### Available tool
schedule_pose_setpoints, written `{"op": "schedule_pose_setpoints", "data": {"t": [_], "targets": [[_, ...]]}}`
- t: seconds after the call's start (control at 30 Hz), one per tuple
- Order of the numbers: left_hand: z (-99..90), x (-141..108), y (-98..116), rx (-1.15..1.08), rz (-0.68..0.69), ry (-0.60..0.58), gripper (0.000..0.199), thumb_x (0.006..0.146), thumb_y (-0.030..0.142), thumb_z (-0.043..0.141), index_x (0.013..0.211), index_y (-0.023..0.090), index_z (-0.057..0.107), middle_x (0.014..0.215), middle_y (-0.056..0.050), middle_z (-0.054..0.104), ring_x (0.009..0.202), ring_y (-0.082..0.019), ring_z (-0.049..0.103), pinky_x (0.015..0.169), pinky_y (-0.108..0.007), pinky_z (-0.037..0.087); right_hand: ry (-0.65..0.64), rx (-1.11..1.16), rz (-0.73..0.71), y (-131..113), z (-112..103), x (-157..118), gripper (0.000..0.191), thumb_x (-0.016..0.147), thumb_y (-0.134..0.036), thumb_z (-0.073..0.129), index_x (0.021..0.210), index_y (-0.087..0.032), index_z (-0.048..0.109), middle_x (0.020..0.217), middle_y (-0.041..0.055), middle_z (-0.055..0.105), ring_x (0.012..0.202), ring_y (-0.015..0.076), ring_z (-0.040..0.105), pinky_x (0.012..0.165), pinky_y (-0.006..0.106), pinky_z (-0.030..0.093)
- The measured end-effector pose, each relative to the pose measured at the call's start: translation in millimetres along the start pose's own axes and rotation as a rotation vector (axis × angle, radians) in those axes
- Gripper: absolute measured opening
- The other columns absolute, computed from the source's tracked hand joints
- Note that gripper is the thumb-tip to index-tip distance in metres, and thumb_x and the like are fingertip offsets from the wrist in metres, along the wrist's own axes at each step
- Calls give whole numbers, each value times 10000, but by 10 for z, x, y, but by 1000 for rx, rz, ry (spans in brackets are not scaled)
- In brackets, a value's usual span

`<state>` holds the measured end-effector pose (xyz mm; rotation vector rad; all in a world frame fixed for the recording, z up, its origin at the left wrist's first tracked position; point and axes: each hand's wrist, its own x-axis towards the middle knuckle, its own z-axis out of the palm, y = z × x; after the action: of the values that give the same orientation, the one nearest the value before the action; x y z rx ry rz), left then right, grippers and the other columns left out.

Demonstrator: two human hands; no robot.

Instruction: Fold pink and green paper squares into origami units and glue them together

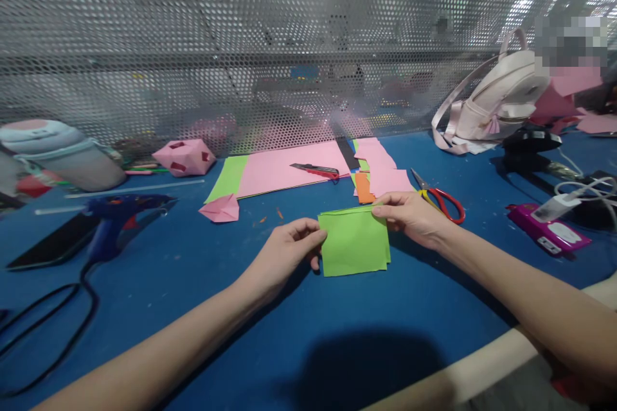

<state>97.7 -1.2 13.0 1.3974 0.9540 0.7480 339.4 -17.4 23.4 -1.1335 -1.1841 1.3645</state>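
Observation:
Between my two hands is a small stack of green paper (pixel 354 244), its edges slightly out of line at the top and right. My left hand (pixel 294 247) pinches the stack's left edge between thumb and fingers. At the upper right corner my right hand (pixel 405 215) grips it the same way. Just beyond lie pink paper pieces (pixel 391 181) and an orange scrap (pixel 364 187). Red-handled scissors (pixel 441 199) rest beside my right hand. A red utility knife (pixel 315 171) lies on a large pink sheet (pixel 274 173).
A blue glue gun (pixel 113 215) with its black cord and a dark phone-like slab (pixel 55 241) lie left. Folded pink paper shapes (pixel 186 157) stand near a perforated metal screen (pixel 216 45). At right are a pale backpack (pixel 501 93) and a purple device (pixel 547 228) with cables.

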Motion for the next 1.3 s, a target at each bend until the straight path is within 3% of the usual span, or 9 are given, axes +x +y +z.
{"op": "schedule_pose_setpoints", "data": {"t": [0.17, 0.37, 0.6, 0.73, 0.87, 0.93, 1.0, 1.13, 1.3], "targets": [[-25, 27, -33, -73, 7, 134, 222, 734, 332, 690, 782, 148, 576, 720, 37, 535, 560, -98, 617, 570, -225, 512, -40, 69, 71, -32, -31, 12, 273, 605, -280, 779, 693, -173, 544, 567, -66, 506, 450, 38, 403, 408, 180, 227], [-46, 65, 15, -229, 59, 226, 214, 723, 297, 696, 736, 154, 538, 685, 64, 426, 573, -52, 528, 708, -294, 582, 314, -65, -144, -45, -257, 157, 239, 734, -354, 660, 792, -187, 500, 585, -25, 537, 505, 102, 577, 416, 200, 398], [-46, 100, -26, -193, -38, 198, 216, 740, 288, 679, 766, 162, 506, 658, 72, 398, 504, -41, 457, 615, -320, 603, 470, -338, -218, 122, -635, 393, 228, 768, -261, 583, 953, -164, 491, 604, 24, 617, 481, 150, 614, 476, 272, 505], [-53, 96, -17, -182, -26, 185, 199, 746, 264, 669, 797, 174, 500, 639, 78, 409, 498, -51, 468, 645, -355, 599, 490, -524, -250, 124, -723, 406, 348, 738, -249, 606, 1056, -129, 532, 881, 121, 674, 468, 131, 592, 501, 299, 487], [-64, 27, 44, -34, 159, 194, 141, 783, 270, 630, 817, 177, 529, 745, 24, 539, 680, -126, 613, 810, -401, 553, 512, -656, -356, 12, -587, 293, 414, 747, -253, 609, 1147, -162, 551, 1071, 114, 636, 670, 149, 618, 662, 312, 484], [-79, -28, 58, 130, 310, 137, 92, 810, 254, 599, 839, 180, 552, 928, -50, 620, 903, -194, 633, 904, -409, 500, 422, -725, -404, -24, -443, 212, 329, 792, -277, 571, 1101, -167, 585, 1012, 86, 654, 747, 160, 614, 698, 306, 479], [-101, -77, 43, 273, 448, 0, 48, 824, 218, 581, 838, 183, 553, 1099, -102, 614, 1079, -229, 573, 955, -411, 459, 221, -739, -389, -22, -280, 131, 276, 828, -312, 544, 1055, -168, 608, 995, 72, 657, 800, 162, 611, 721, 300, 481], [-134, -127, -27, 488, 622, -205, 49, 850, 135, 529, 829, 179, 523, 1214, -121, 569, 1141, -213, 533, 967, -397, 435, -208, -691, -241, 52, 0, 10, 325, 857, -370, 537, 1125, -194, 591, 1080, 60, 635, 945, 171, 596, 807, 304, 476], [-110, -136, -22, 654, 745, -288, 139, 844, 46, 475, 849, 177, 520, 1257, -113, 539, 1179, -187, 500, 982, -361, 419, -351, -527, -138, 152, 109, -6, 379, 825, -296, 585, 1190, -215, 523, 968, 32, 635, 832, 145, 603, 705, 269, 485]]}}
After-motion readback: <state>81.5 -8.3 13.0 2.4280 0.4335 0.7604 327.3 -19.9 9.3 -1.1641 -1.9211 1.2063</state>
